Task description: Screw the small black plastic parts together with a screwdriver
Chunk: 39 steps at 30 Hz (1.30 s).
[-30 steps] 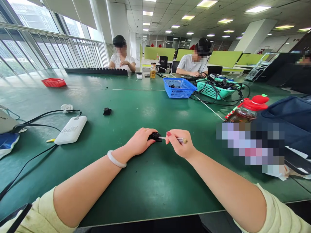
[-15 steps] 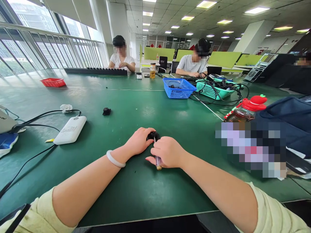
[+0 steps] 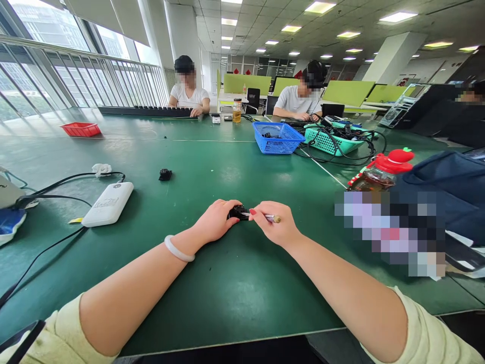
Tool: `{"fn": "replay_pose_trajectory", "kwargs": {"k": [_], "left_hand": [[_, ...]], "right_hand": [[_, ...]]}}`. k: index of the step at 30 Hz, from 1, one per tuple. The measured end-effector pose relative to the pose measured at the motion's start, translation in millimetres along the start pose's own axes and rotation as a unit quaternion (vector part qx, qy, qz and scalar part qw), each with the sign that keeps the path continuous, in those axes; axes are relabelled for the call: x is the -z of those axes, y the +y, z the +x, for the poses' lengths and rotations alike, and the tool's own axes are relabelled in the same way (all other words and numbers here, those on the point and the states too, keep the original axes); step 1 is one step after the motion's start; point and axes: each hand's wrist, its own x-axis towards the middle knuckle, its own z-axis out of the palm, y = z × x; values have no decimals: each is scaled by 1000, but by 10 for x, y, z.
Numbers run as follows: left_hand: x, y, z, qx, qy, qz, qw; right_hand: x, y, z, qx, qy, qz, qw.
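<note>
Around a small black block-shaped part [image 3: 238,212] on the green table, the fingers of my left hand [image 3: 215,220] are closed, holding it down. My right hand [image 3: 278,222] grips a slim screwdriver [image 3: 273,218] with a pale handle and a brass-coloured end. The screwdriver lies nearly level, its tip pointing left at the right side of the black part. Whether the tip touches the part, I cannot tell. Another small black part [image 3: 165,174] rests on the table, ahead and left of my hands.
A white power bank [image 3: 108,205] with black cables lies left. Farther off are a red tray [image 3: 81,129], a blue basket [image 3: 278,139] and a teal basket [image 3: 333,141] of cables. A red-lidded bottle [image 3: 382,172] and dark bag [image 3: 450,197] stand right. Two people sit opposite.
My right hand has turned the screwdriver from pointing away from me to lying sideways, tip to the left, and moved slightly right. My left hand stays on the black part.
</note>
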Motion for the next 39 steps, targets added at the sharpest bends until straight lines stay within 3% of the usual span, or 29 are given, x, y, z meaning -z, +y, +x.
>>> {"fn": "replay_pose_trajectory", "kwargs": {"k": [6, 14, 17, 20, 23, 26, 29, 39], "left_hand": [[-3, -26, -1, -1, 2, 2, 1000], [-7, -28, 5, 13, -5, 5, 1000], [-7, -34, 1, 13, -6, 8, 1000], [2, -31, -2, 11, -12, 8, 1000], [19, -14, -3, 15, -19, 9, 1000], [38, 8, -7, 28, -21, 4, 999], [49, 23, -13, 41, -21, 0, 999], [18, -1, -10, 44, -17, 10, 999]], "right_hand": [[-16, 15, -3, 7, 15, -4, 1000], [-21, -19, 11, 134, -27, -90, 987], [-12, -21, 22, 88, -11, -48, 995], [2, 10, 41, -34, 40, 27, 998], [13, 55, 65, -157, 92, 92, 979], [12, 82, 81, -232, 115, 152, 954], [-1, 84, 82, -259, 122, 175, 942], [-52, 80, 57, -235, 109, 177, 950]]}}
